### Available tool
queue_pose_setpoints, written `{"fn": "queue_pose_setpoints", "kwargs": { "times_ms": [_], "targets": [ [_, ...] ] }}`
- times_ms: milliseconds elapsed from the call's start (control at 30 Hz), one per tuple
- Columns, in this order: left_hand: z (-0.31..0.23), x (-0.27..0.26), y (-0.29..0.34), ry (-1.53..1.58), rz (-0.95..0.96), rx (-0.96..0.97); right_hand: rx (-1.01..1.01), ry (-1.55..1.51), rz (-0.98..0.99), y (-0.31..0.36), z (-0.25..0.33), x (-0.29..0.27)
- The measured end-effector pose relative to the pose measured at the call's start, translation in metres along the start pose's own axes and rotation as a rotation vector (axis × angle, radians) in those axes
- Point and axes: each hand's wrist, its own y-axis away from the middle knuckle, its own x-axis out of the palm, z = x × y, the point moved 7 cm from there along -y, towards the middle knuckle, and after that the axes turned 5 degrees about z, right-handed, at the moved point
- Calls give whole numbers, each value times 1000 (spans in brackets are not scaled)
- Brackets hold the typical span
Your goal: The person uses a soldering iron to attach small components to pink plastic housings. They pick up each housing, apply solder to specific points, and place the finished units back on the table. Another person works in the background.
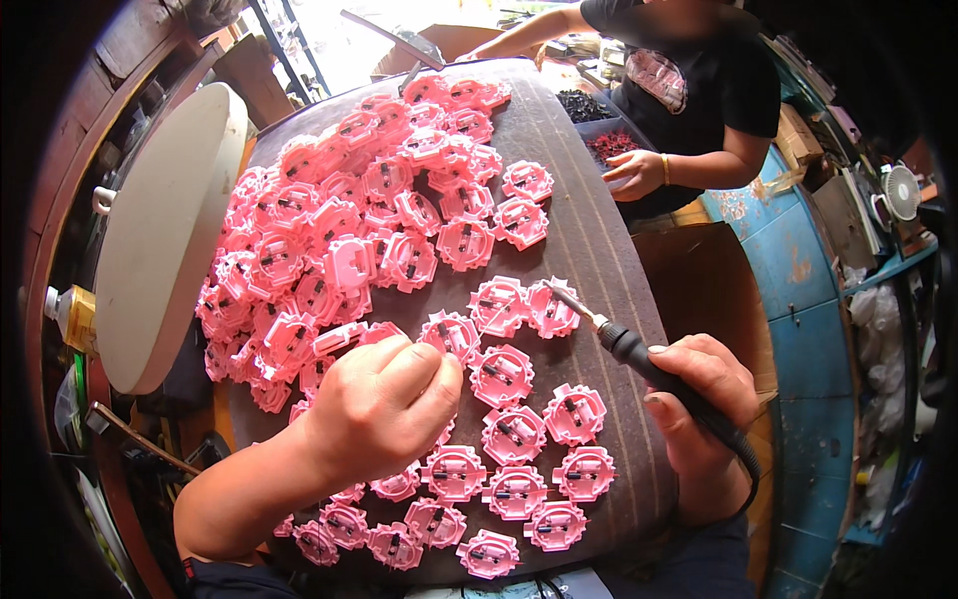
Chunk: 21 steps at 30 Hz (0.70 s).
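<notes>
1. On the dark ribbed table top, many pink plastic parts are lying. They are round with toothed edges and small dark pieces inside. A big loose heap is piled at the left, and single parts are spread flat near the front.
2. One pink part is being touched by the left hand. The fingers are curled in tight, and the fingertips are pressed on its edge.
3. A black soldering iron is being gripped by the right hand, fully closed around the handle. Its thin metal tip is resting on another pink part.
4. A round pale board is leaning at the left. Across the table, another person's hand is being held beside trays of small bits.
</notes>
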Motion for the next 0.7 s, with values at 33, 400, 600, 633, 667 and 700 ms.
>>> {"fn": "queue_pose_setpoints", "kwargs": {
  "times_ms": [33, 400, 600, 633, 667, 700],
  "targets": [
    [1, -2, 1, 3, -4, -6, -15, 22, 3, -2, 4, -1],
    [-1, -8, 10, 4, 36, -23, 11, 72, 25, 3, 2, 7],
    [0, -5, 13, 37, 27, -12, 37, 65, 30, 3, 0, 7],
    [0, -5, 13, 43, 23, -12, 41, 60, 33, 4, 0, 7],
    [0, -5, 14, 48, 19, -12, 43, 55, 37, 3, 0, 7],
    [0, -6, 14, 40, 14, -17, 45, 49, 41, 3, 0, 7]
  ]
}}
